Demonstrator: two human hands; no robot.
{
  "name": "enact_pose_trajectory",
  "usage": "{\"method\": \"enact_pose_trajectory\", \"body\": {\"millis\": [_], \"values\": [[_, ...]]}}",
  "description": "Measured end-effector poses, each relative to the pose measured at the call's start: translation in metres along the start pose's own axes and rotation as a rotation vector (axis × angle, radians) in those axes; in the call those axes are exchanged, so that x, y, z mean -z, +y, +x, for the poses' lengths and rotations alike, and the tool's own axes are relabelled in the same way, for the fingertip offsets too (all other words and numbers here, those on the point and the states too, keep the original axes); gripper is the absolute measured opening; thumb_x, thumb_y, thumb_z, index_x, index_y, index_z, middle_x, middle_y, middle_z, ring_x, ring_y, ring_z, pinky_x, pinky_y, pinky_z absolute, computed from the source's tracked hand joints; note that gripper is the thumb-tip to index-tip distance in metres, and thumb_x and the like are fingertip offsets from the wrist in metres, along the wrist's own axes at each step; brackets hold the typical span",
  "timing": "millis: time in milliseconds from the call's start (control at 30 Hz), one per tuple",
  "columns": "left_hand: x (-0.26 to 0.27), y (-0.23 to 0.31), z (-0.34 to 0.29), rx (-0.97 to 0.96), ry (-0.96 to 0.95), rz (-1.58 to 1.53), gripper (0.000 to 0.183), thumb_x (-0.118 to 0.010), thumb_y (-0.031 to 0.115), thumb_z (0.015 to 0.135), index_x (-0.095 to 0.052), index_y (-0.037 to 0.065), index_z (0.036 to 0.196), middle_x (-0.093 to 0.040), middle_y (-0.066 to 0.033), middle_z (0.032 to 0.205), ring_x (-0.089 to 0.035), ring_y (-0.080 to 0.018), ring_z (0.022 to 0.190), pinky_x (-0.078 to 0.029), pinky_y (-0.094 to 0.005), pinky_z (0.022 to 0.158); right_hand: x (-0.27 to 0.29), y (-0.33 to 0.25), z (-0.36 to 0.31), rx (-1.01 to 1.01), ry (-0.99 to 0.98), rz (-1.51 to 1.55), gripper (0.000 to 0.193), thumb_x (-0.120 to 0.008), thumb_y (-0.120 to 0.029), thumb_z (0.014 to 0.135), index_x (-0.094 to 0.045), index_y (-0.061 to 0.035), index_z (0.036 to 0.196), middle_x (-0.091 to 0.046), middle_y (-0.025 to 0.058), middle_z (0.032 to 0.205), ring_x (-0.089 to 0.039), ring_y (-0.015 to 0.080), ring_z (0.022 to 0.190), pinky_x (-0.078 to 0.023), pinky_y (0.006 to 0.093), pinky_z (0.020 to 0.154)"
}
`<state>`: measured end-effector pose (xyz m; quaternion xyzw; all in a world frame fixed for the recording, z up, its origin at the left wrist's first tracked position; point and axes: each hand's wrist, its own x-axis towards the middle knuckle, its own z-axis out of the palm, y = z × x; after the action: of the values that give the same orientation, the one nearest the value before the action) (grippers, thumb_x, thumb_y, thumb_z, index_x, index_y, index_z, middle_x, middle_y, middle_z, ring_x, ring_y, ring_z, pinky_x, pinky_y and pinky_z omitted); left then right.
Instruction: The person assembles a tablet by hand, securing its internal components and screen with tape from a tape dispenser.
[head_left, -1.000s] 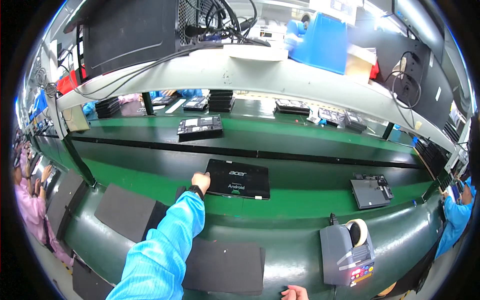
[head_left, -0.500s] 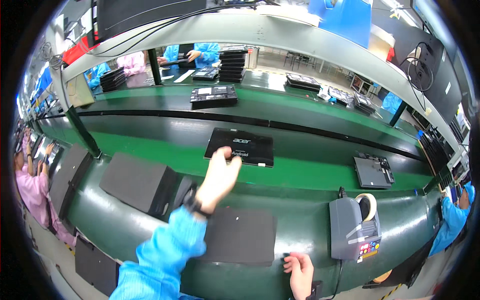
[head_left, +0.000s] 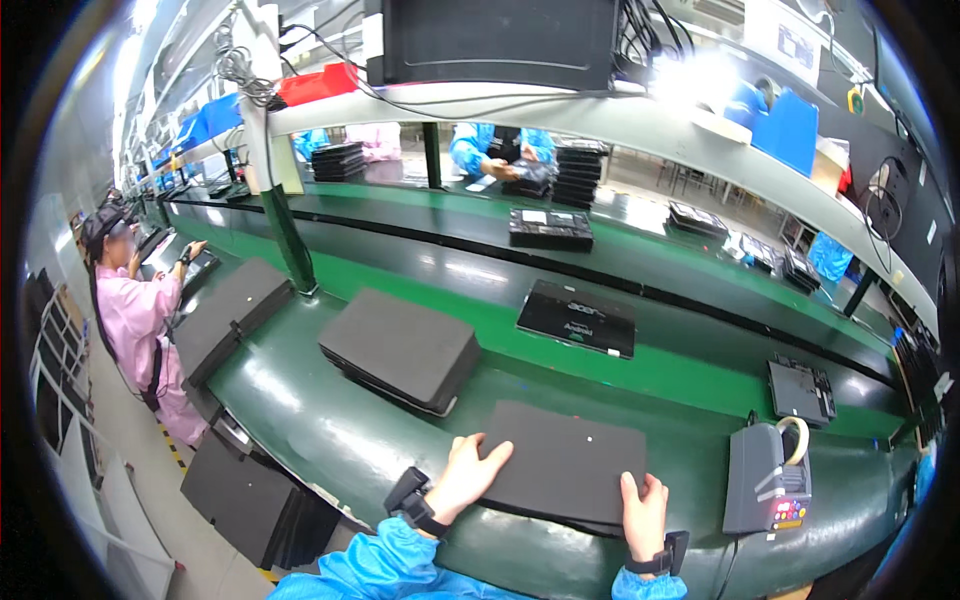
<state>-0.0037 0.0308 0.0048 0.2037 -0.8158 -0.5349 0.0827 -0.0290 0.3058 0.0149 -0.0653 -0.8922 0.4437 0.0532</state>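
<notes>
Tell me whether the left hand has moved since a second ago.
Yes. The left hand has come back from the black laptop on the far belt and now rests on the dark pad at the near edge.

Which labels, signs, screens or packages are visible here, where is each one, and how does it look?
Label on the black laptop on the green belt: pale print on its lid, too small to read.
Panel on the grey tape dispenser, right of the right hand: small, with red lights.
Sign at the upper right: pale rectangle, blurred.
Dark pad under the left hand: plain, no label.
</notes>
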Motion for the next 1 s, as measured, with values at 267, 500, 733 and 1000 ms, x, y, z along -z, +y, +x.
{"method": "enact_pose_trajectory", "body": {"millis": [267, 500, 733, 1000], "values": [[0.017, 0.045, -0.046, -0.156, -0.108, -0.242, 0.08, -0.074, 0.025, 0.08, -0.025, -0.006, 0.136, -0.043, -0.0231, 0.13, -0.042, -0.0276, 0.124, -0.035, -0.0388, 0.104, 0.012, 0.018, -0.018, 0.278, 0.144, 0.462, 0.049, -0.055, -0.013, 0.092, -0.037, 0.0029, 0.134, -0.049, 0.0148, 0.125, -0.05, 0.0232, 0.111, -0.039, 0.0345, 0.098], [0.019, 0.021, -0.054, -0.183, -0.182, -0.164, 0.084, -0.071, 0.033, 0.083, -0.022, -0.007, 0.138, -0.039, -0.0268, 0.136, -0.038, -0.0312, 0.13, -0.032, -0.0399, 0.107, 0.03, -0.036, -0.039, 0.095, -0.192, 0.492, 0.06, -0.059, -0.016, 0.091, -0.032, 0.0048, 0.14, -0.042, 0.0167, 0.139, -0.041, 0.0302, 0.125, -0.029, 0.0354, 0.107], [0.179, 0.097, -0.004, -0.116, 0.256, 0.345, 0.062, -0.048, 0.046, 0.093, -0.048, -0.011, 0.116, -0.055, -0.0309, 0.111, -0.053, -0.0408, 0.108, -0.043, -0.041, 0.09, 0.023, -0.012, -0.02, 0.056, -0.124, 0.872, 0.042, -0.046, -0.018, 0.098, -0.037, -0.0011, 0.135, -0.055, 0.0126, 0.113, -0.056, 0.0161, 0.094, -0.047, 0.0276, 0.08], [0.31, 0.02, 0.134, 0.092, 0.08, -0.011, 0.054, -0.044, 0.046, 0.098, -0.061, -0.004, 0.11, -0.066, -0.01, 0.1, -0.062, -0.0172, 0.089, -0.048, -0.0305, 0.081, 0.0, 0.022, -0.012, 0.015, -0.02, 0.736, 0.034, -0.043, -0.019, 0.099, -0.043, 0.0023, 0.126, -0.06, 0.0106, 0.092, -0.057, 0.0135, 0.076, -0.049, 0.0262, 0.066]]}}
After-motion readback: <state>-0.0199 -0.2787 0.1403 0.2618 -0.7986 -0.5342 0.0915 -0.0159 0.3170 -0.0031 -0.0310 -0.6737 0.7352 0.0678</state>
